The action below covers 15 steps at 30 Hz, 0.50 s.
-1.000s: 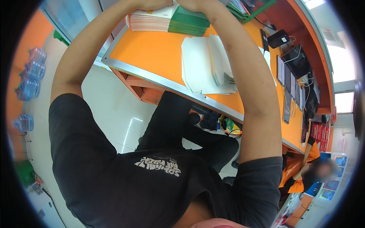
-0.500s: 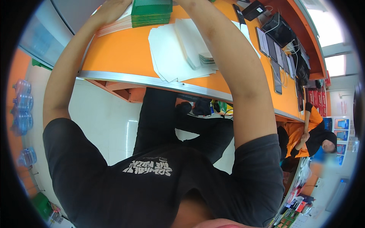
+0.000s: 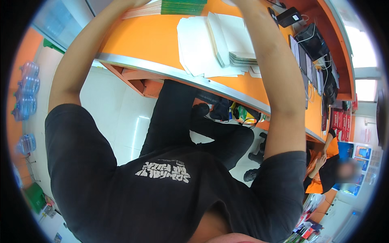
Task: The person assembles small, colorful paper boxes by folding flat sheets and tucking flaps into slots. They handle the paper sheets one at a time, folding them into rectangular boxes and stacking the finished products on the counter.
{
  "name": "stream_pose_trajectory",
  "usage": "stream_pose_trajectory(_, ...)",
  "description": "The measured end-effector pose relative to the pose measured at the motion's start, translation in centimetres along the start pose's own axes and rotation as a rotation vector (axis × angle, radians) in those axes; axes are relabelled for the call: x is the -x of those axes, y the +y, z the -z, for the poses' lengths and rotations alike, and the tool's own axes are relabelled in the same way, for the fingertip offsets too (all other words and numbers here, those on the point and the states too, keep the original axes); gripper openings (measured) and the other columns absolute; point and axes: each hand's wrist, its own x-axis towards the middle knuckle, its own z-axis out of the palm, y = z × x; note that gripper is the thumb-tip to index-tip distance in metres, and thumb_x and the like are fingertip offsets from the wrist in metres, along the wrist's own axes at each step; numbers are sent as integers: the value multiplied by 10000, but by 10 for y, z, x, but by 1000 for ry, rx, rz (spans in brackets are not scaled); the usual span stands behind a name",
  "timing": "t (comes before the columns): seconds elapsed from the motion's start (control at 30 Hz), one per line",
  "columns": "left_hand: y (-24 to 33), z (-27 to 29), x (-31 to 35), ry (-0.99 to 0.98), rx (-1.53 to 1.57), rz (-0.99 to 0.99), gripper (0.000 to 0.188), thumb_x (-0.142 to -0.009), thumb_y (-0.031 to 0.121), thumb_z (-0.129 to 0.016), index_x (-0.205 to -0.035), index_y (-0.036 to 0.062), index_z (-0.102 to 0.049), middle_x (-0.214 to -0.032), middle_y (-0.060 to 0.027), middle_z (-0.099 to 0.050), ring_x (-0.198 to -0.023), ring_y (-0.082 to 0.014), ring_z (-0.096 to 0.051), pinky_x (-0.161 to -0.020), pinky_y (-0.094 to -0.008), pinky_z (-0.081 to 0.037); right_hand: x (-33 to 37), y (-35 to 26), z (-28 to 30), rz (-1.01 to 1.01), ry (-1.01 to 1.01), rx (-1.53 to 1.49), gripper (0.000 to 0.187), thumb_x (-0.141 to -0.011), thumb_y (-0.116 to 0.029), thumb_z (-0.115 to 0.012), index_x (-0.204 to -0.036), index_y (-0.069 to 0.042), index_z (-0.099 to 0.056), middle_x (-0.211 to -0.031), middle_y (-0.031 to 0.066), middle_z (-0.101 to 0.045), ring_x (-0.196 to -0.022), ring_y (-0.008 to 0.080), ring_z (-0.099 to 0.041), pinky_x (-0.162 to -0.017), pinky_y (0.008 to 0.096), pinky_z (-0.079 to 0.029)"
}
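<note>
A: Near side: person in black shirt is sitting at the orange counter [image 3: 154, 38], both arms reaching far.

B: White envelopes?

A: Envelope pile [image 3: 214, 44] is lying mid-counter, just left of the right forearm.

B: Hands?

A: Both are running out of view at the top edge, by the green-edged stack [image 3: 170, 7] at the far side. Finger state: can't tell.

Green-edged booklet stack [image 3: 170, 7] on orange tabletop [image 3: 150, 40] btwn hands; white paper pile [image 3: 219, 44] nearer, w/ black laptop [image 3: 314, 40] to its right.
</note>
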Motion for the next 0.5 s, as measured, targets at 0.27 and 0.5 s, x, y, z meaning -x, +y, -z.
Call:
stream_pose_trajectory(0.27,-7,-2,-5,-93,-46,73,598,-1019,498,-255,-1472,139,-407,-1505,-221,-435,-1371,-412,-421,-1158,-535,-308,108,-150,182,236,209,-180,397,-1038,-323,-434,-1270,-11,-517,-1254,155,-558,-1188,268,-531,-1001,393,-433)
stream_pose_trajectory(0.5,-7,-12,-11,212,-101,-87,552,-1004,452,-361,-1432,139,-514,-1440,-197,-498,-1405,-395,-349,-1192,-489,-240,215,-269,206,390,-243,-157,402,-1027,-291,-439,-1303,-5,-490,-1298,155,-523,-1223,272,-495,-1028,403,-407)
